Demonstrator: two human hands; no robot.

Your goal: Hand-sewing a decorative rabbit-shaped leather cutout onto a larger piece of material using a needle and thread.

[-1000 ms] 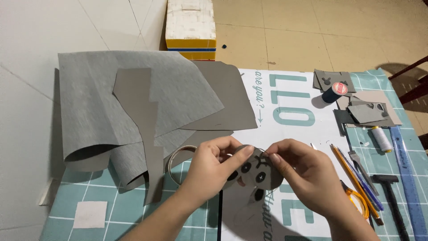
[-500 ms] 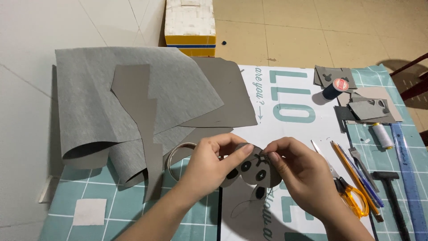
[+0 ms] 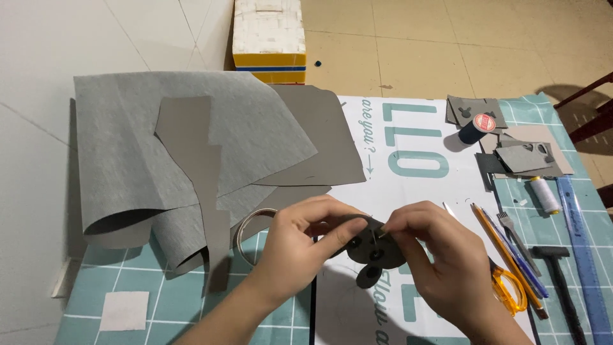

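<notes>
Felt piece (image 3: 377,252) pinched by fingers of left hand (image 3: 300,246) and right hand (image 3: 440,262); its middle hidden.

Fingers of both hands hide most of the dark grey cutout (image 3: 377,252); the blue ruler (image 3: 584,255) runs off the bottom edge.

Grey fabric sheets (image 3: 140,147), teal gridded mat (image 3: 159,300), yellow-handled scissors (image 3: 509,289), dark grey cut-out (image 3: 377,249).

The big grey sheet (image 3: 185,140) at upper left looks like matt woven cloth with a fine rough grain. The dark round piece (image 3: 377,249) at lower centre is smooth, matt leather-like material. Under them lie a matt teal cutting mat (image 3: 159,300) and a smooth paper poster (image 3: 408,166). At lower right, the scissors (image 3: 507,291) have glossy orange plastic handles.
</notes>
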